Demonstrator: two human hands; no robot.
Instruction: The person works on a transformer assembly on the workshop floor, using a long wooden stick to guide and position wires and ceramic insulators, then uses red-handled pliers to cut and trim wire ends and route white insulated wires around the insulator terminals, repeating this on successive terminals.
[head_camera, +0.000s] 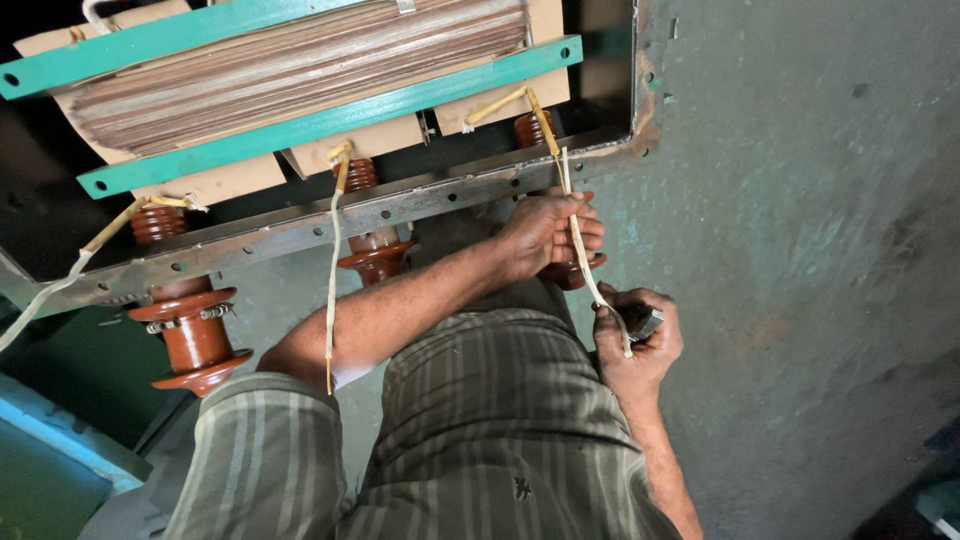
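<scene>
In the head view, the left hand (545, 232) grips the brown ribbed ceramic insulator (570, 272) under the grey steel tank rim (300, 225). The right hand (637, 340) is closed around a small grey metal tool (645, 321) and touches the pale sleeved lead wire (578, 240), which runs down across both hands.

A rough grey-green floor (800, 250) fills the view from one o'clock round to five, blotched with dark stains and paler scuffed patches, and light falls most strongly on its upper part. Toward five o'clock it sinks into shadow, where a dark shape (930, 480) sits at the edge, too dim to tell what it is. At eight o'clock a pale blue ledge (60, 430) runs slantwise, with a deeper green panel (40, 490) under it and dark green surface above. The far corners at ten and eleven o'clock are nearly black. No window or lamp shows; the light is soft and uneven.
</scene>
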